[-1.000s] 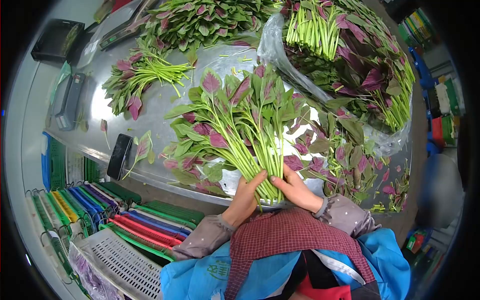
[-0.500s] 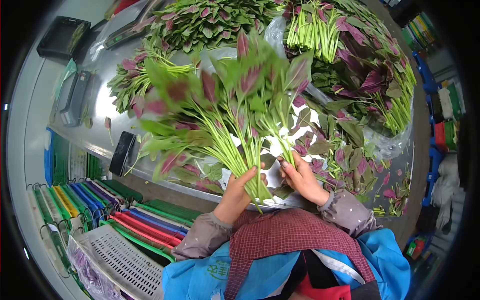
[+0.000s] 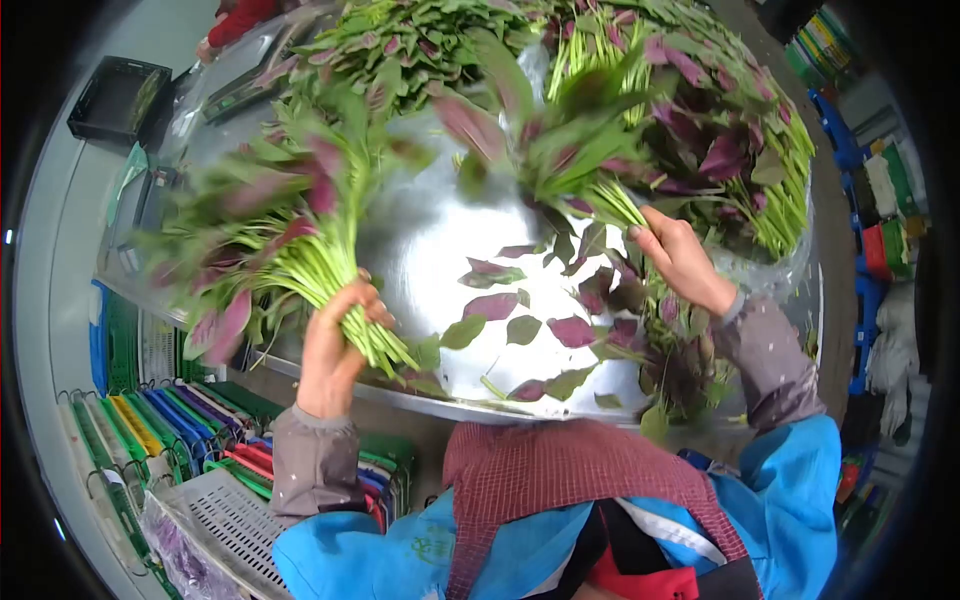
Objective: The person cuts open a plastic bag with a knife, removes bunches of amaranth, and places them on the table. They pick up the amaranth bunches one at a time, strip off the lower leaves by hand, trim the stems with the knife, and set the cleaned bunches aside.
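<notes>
My left hand (image 3: 343,335) is wrapped around the stems of a large bunch of red amaranth greens (image 3: 310,260), its green and purple leaves fanned up and to the left, partly blurred. In my right hand (image 3: 683,258) is a smaller bunch of amaranth (image 3: 590,160), gripped by the stem ends, leaves pointing up and left and smeared by motion. The two bunches are well apart. Between them, loose purple and green leaves (image 3: 572,331) lie scattered on the shiny metal table (image 3: 410,215).
Big heaps of amaranth cover the table's back (image 3: 420,45) and right side (image 3: 740,150). A black tray (image 3: 120,98) stands at the far left. Stacked coloured crates (image 3: 165,420) sit below left, beside a white perforated basket (image 3: 225,520). Another person's red sleeve (image 3: 243,18) shows at the top left.
My hands have moved apart: the left went left with the large bunch, the right went right and up with the small one. A person's red sleeve and hand now show at the top left.
</notes>
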Motion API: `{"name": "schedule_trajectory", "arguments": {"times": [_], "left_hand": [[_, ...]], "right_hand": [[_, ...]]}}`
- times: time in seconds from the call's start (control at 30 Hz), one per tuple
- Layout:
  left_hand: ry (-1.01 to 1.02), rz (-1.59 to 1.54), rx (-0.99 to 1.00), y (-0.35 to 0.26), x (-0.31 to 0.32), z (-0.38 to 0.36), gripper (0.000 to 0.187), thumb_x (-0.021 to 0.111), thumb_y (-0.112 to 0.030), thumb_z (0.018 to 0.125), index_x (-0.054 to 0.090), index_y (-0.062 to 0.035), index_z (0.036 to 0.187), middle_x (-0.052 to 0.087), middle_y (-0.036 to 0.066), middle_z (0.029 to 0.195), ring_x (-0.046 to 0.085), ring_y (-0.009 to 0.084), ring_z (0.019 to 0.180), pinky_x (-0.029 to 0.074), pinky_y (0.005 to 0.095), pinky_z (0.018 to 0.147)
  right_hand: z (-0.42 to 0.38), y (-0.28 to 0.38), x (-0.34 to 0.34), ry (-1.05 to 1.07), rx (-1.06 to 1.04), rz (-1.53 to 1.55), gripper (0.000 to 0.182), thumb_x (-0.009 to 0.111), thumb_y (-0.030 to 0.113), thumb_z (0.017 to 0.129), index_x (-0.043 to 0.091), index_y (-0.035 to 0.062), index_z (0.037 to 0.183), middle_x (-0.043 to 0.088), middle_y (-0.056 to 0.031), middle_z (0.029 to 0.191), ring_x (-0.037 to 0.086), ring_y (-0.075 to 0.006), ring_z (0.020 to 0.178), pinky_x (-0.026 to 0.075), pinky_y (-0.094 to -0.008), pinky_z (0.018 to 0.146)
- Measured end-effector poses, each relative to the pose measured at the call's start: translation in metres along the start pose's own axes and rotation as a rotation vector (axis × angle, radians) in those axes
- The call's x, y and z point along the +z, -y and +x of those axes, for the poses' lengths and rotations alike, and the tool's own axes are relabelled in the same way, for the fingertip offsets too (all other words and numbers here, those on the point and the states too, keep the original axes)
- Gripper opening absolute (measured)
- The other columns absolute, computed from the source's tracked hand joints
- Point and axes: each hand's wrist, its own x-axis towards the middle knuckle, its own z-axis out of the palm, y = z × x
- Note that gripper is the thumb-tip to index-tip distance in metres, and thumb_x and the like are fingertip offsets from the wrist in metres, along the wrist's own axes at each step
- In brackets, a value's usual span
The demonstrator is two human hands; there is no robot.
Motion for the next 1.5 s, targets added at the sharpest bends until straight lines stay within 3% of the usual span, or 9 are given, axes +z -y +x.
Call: {"name": "schedule_trajectory", "arguments": {"times": [0.1,0.2,0.33,0.43,0.6,0.73,0.8,0.83,1.5], "left_hand": [[0.097,0.058,0.270,0.002,0.030,-0.018,0.022,0.054,-0.011,0.083,0.046,-0.0046,0.103,0.047,0.001,0.069,0.045,0.0099,0.060,0.038,0.0261,0.058],[0.031,0.236,0.284,0.039,0.044,-0.011,0.020,0.056,-0.008,0.081,0.046,-0.0025,0.098,0.053,0.005,0.074,0.052,0.0138,0.067,0.044,0.0260,0.062],[0.030,-0.012,-0.056,0.129,0.048,-0.002,0.020,0.055,-0.008,0.083,0.047,-0.0017,0.100,0.056,0.010,0.094,0.057,0.0177,0.083,0.048,0.0296,0.072],[0.005,-0.137,-0.225,0.166,0.038,-0.007,0.023,0.054,-0.009,0.085,0.047,-0.0014,0.106,0.054,0.006,0.098,0.054,0.0135,0.088,0.048,0.0267,0.075],[0.056,-0.025,-0.284,0.169,0.031,-0.012,0.025,0.056,-0.006,0.083,0.049,-0.0008,0.107,0.055,0.005,0.098,0.055,0.0127,0.086,0.048,0.0249,0.074],[0.088,0.008,-0.276,0.165,0.035,-0.011,0.029,0.056,-0.002,0.081,0.048,0.0000,0.109,0.057,0.007,0.096,0.058,0.0153,0.083,0.050,0.0266,0.070],[0.095,0.007,-0.287,0.165,0.035,-0.012,0.030,0.056,-0.001,0.081,0.048,0.0002,0.109,0.058,0.007,0.095,0.059,0.0164,0.082,0.051,0.0275,0.069],[0.079,0.015,-0.297,0.161,0.039,-0.013,0.030,0.056,-0.001,0.080,0.048,0.0000,0.110,0.058,0.008,0.095,0.059,0.0169,0.081,0.051,0.0283,0.069],[0.050,0.099,-0.378,0.157,0.035,-0.013,0.029,0.058,-0.003,0.079,0.049,-0.0030,0.107,0.058,0.006,0.092,0.057,0.0149,0.078,0.050,0.0277,0.065]], "right_hand": [[0.006,0.047,-0.002,-0.253,0.030,0.375,0.019,0.044,0.017,0.089,0.047,-0.0006,0.084,0.036,-0.0109,0.058,0.033,-0.0151,0.051,0.031,-0.0283,0.048],[0.001,0.076,0.031,-0.252,0.089,0.410,0.020,0.044,0.020,0.089,0.047,0.0005,0.091,0.046,-0.0128,0.059,0.045,-0.0196,0.051,0.036,-0.0313,0.050],[-0.030,0.082,0.097,-0.033,0.105,0.517,0.024,0.043,0.023,0.089,0.045,0.0013,0.099,0.056,-0.0170,0.074,0.055,-0.0374,0.068,0.042,-0.0413,0.059],[-0.055,0.079,0.118,0.151,0.094,0.227,0.030,0.049,0.031,0.085,0.049,0.0034,0.098,0.052,-0.0168,0.084,0.054,-0.0339,0.079,0.042,-0.0432,0.063],[-0.058,0.079,0.111,0.058,-0.072,-0.044,0.032,0.056,0.032,0.079,0.051,0.0021,0.089,0.047,-0.0128,0.076,0.051,-0.0313,0.071,0.041,-0.0397,0.056],[-0.047,0.065,0.112,0.104,0.003,0.041,0.029,0.057,0.030,0.081,0.055,0.0012,0.077,0.053,-0.0085,0.069,0.057,-0.0226,0.060,0.042,-0.0351,0.049],[-0.040,0.059,0.119,0.139,0.464,0.820,0.023,0.056,0.022,0.084,0.056,0.0000,0.079,0.056,-0.0055,0.064,0.057,-0.0121,0.055,0.043,-0.0268,0.048],[-0.035,0.049,0.131,0.100,0.436,1.026,0.016,0.056,0.015,0.085,0.056,-0.0004,0.081,0.058,-0.0030,0.065,0.054,-0.0052,0.054,0.042,-0.0202,0.047],[-0.033,0.050,0.130,0.117,0.512,1.135,0.007,0.055,0.007,0.083,0.049,0.0052,0.080,0.050,0.0024,0.059,0.041,-0.0022,0.044,0.030,-0.0180,0.038]]}}
